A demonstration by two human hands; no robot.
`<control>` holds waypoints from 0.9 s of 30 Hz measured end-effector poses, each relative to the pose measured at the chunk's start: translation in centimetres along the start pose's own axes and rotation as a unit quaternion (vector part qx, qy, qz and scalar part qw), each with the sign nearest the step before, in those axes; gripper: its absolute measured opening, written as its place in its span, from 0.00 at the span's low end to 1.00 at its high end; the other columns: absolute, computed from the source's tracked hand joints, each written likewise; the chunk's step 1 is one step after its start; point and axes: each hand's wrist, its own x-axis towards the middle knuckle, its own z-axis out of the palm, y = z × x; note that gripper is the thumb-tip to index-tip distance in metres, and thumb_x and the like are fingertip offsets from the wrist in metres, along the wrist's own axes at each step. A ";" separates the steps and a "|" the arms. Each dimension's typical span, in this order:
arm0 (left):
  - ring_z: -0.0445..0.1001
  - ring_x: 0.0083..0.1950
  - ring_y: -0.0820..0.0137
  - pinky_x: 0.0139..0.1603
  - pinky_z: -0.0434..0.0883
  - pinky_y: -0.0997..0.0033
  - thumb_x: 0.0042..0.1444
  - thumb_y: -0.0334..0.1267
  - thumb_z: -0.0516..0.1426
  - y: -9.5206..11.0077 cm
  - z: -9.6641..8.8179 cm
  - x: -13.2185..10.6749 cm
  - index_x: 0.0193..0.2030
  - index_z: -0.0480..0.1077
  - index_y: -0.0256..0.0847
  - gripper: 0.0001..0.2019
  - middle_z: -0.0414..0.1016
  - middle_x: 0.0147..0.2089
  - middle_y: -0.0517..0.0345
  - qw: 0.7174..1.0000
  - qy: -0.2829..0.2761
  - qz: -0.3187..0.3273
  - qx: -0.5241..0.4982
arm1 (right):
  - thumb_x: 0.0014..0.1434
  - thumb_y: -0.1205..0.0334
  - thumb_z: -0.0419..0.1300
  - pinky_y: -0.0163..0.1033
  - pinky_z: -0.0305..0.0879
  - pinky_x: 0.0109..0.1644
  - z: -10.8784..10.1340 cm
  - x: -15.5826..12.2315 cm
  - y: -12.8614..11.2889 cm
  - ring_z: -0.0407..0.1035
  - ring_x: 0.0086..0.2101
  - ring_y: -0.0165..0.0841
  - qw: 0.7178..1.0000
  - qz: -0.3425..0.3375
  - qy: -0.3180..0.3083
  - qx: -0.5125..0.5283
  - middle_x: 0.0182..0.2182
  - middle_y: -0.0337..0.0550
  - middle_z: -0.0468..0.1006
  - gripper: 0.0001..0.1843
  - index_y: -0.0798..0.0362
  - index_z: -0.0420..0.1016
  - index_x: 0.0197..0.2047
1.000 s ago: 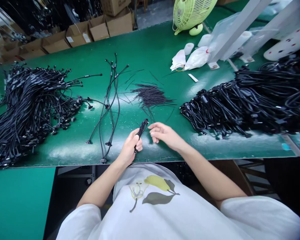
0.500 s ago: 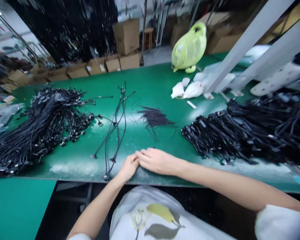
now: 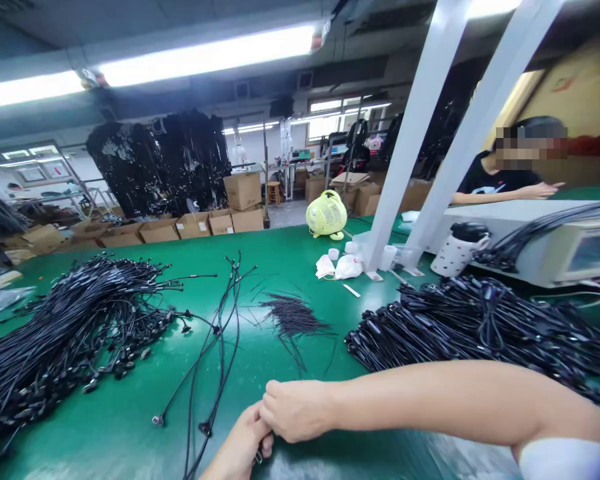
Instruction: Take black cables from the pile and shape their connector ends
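Note:
My left hand (image 3: 241,437) and my right hand (image 3: 297,408) meet at the front of the green table, fingers closed and touching each other. A small dark piece with a metal end, seemingly a cable end (image 3: 259,458), pokes out beneath my left fingers. What my right fingers pinch is hidden. Just left of my hands, several loose black cables (image 3: 223,360) with connectors lie stretched out. Beyond my hands rests a pile of thin dark ties (image 3: 294,315), with some scattered around it.
A large heap of black cables (image 3: 70,320) covers the left side; bundled cables (image 3: 460,327) are heaped at right. Behind stand a green fan (image 3: 327,215), white bags (image 3: 349,267), grey posts (image 3: 413,127) and a spotted cup (image 3: 455,255). Another person (image 3: 510,173) sits far right.
The view has tilted up, bringing the ceiling lights and another person into sight. My hands stay together, now lower in the picture. A small metal end now shows under my left fingers.

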 end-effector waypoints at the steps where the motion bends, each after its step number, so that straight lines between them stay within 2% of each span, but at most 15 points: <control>1: 0.51 0.18 0.79 0.23 0.47 0.74 0.39 0.55 0.67 0.2 0.1 0.0 0.28 0.67 0.39 0.22 0.56 0.15 0.69 1.000 0.000 0.000 -0.006 | 0.59 0.65 0.59 0.40 0.47 0.25 0.0 0.1 -0.1 0.62 0.25 0.33 1.000 0.003 -0.013 -0.010 0.24 0.44 0.69 0.13 0.56 0.70 0.23; 4: 0.57 0.22 0.77 0.26 0.52 0.74 0.42 0.48 0.67 1.2 0.4 -0.3 0.28 0.72 0.38 0.16 0.64 0.19 0.66 0.998 0.014 0.041 -0.044 | 0.57 0.68 0.58 0.39 0.45 0.24 0.0 0.1 -0.1 0.60 0.22 0.32 0.997 0.052 -0.040 -0.032 0.21 0.43 0.67 0.12 0.56 0.68 0.21; 7: 0.65 0.30 0.73 0.33 0.59 0.73 0.39 0.44 0.68 2.1 0.3 -0.2 0.29 0.75 0.39 0.13 0.72 0.26 0.62 0.985 0.048 0.083 -0.146 | 0.58 0.70 0.54 0.38 0.44 0.23 0.5 0.0 0.0 0.61 0.23 0.32 0.989 0.143 -0.016 -0.027 0.24 0.44 0.69 0.07 0.58 0.70 0.29; 9: 0.66 0.30 0.72 0.34 0.61 0.72 0.34 0.44 0.70 2.1 0.2 0.2 0.28 0.76 0.38 0.15 0.74 0.28 0.61 0.966 0.101 0.073 -0.228 | 0.60 0.70 0.51 0.38 0.44 0.23 1.2 0.0 0.0 0.61 0.23 0.32 0.978 0.206 0.009 -0.013 0.26 0.44 0.69 0.07 0.59 0.69 0.35; 11: 0.66 0.29 0.73 0.33 0.62 0.72 0.29 0.43 0.72 1.9 0.0 0.7 0.27 0.75 0.38 0.18 0.74 0.27 0.61 0.946 0.145 0.051 -0.286 | 0.62 0.70 0.49 0.39 0.45 0.24 1.9 0.1 -0.2 0.61 0.24 0.32 0.968 0.249 0.027 -0.007 0.27 0.43 0.68 0.07 0.58 0.68 0.35; 15: 0.69 0.30 0.72 0.33 0.63 0.72 0.26 0.38 0.74 1.5 0.0 0.8 0.27 0.74 0.35 0.20 0.74 0.26 0.59 0.940 0.137 -0.010 -0.314 | 0.64 0.68 0.48 0.39 0.44 0.25 2.0 -0.1 -0.9 0.61 0.25 0.32 0.966 0.251 0.050 -0.019 0.27 0.42 0.66 0.09 0.57 0.66 0.34; 18: 0.71 0.30 0.70 0.33 0.65 0.71 0.32 0.36 0.72 1.3 0.6 0.6 0.28 0.73 0.35 0.16 0.75 0.27 0.58 0.935 0.143 -0.036 -0.324 | 0.64 0.70 0.46 0.39 0.43 0.25 1.3 -0.3 -1.1 0.61 0.24 0.32 0.975 0.217 0.049 -0.015 0.26 0.42 0.66 0.11 0.57 0.67 0.33; 21: 0.74 0.35 0.65 0.37 0.67 0.69 0.40 0.35 0.68 1.0 1.2 0.7 0.27 0.73 0.36 0.10 0.76 0.29 0.55 0.926 0.165 -0.039 -0.337 | 0.61 0.72 0.49 0.39 0.44 0.25 1.0 -0.2 -0.8 0.62 0.24 0.32 0.973 0.223 -0.007 0.053 0.28 0.44 0.69 0.08 0.58 0.69 0.36; 23: 0.75 0.40 0.63 0.41 0.68 0.68 0.44 0.36 0.66 1.1 1.2 0.9 0.30 0.74 0.36 0.08 0.78 0.33 0.53 0.926 0.167 -0.007 -0.338 | 0.57 0.72 0.52 0.37 0.46 0.26 1.0 0.2 -0.5 0.63 0.26 0.31 0.943 0.294 -0.037 0.152 0.30 0.46 0.72 0.07 0.58 0.70 0.38; 24: 0.75 0.43 0.63 0.44 0.68 0.68 0.44 0.36 0.65 1.4 1.0 0.9 0.32 0.75 0.36 0.08 0.78 0.36 0.52 0.929 0.163 0.021 -0.332 | 0.57 0.71 0.52 0.36 0.48 0.27 1.2 0.5 -0.4 0.63 0.27 0.31 0.912 0.348 -0.023 0.216 0.31 0.45 0.72 0.07 0.58 0.70 0.37; 25: 0.74 0.45 0.62 0.47 0.68 0.67 0.44 0.37 0.65 1.7 0.7 0.9 0.34 0.76 0.37 0.10 0.78 0.39 0.52 0.933 0.153 0.056 -0.320 | 0.58 0.69 0.51 0.35 0.50 0.29 1.4 0.8 -0.3 0.63 0.28 0.30 0.867 0.405 0.015 0.290 0.30 0.44 0.72 0.06 0.57 0.70 0.35; 26: 0.73 0.47 0.62 0.49 0.67 0.67 0.44 0.36 0.64 2.1 0.2 0.8 0.36 0.76 0.38 0.11 0.78 0.41 0.52 0.939 0.142 0.094 -0.299 | 0.60 0.67 0.50 0.34 0.51 0.30 1.6 1.1 -0.3 0.62 0.28 0.29 0.807 0.452 0.069 0.372 0.29 0.42 0.71 0.08 0.56 0.68 0.32; 27: 0.72 0.49 0.61 0.51 0.65 0.66 0.44 0.36 0.64 2.5 -0.3 0.6 0.37 0.77 0.39 0.11 0.77 0.43 0.52 0.946 0.130 0.135 -0.265 | 0.62 0.63 0.49 0.34 0.52 0.31 1.9 1.4 -0.3 0.60 0.27 0.28 0.734 0.483 0.125 0.461 0.25 0.40 0.69 0.11 0.55 0.66 0.29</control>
